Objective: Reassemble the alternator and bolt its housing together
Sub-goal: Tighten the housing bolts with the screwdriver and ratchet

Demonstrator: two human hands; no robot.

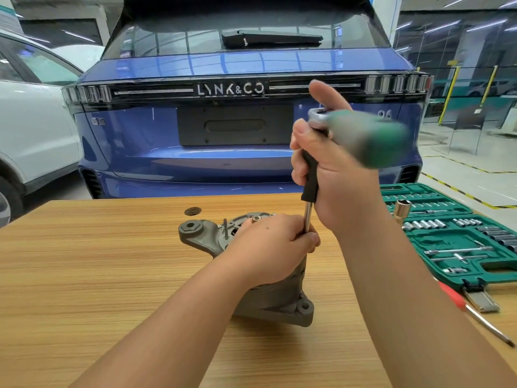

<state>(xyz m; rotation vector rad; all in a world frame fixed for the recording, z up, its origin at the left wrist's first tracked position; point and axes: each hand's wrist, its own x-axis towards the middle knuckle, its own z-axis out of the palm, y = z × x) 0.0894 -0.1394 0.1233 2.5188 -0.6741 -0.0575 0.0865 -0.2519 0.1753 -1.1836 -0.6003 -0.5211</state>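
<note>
Bolting step, by the look of it: right hand [335, 175] grips the ratchet [361, 135] and its extension [309, 197], left hand [268, 245] wraps the shaft's lower end, steadying it on the alternator [268, 298]. Next: swing the handle, keep the extension upright. Grey cast housing, mid-table [112, 261], one stud up.

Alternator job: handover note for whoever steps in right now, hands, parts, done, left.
Left hand rests on the alternator and pinches the extension shaft low down, guiding it.
Right hand grips the extension's black sleeve up at the green-handled ratchet, which is motion-blurred.
Alternator stands on the wooden table; socket set open to the right, red screwdriver beside it.
Done: housing halves mated.
Left: the other bolts; their tightness can't be judged.
</note>
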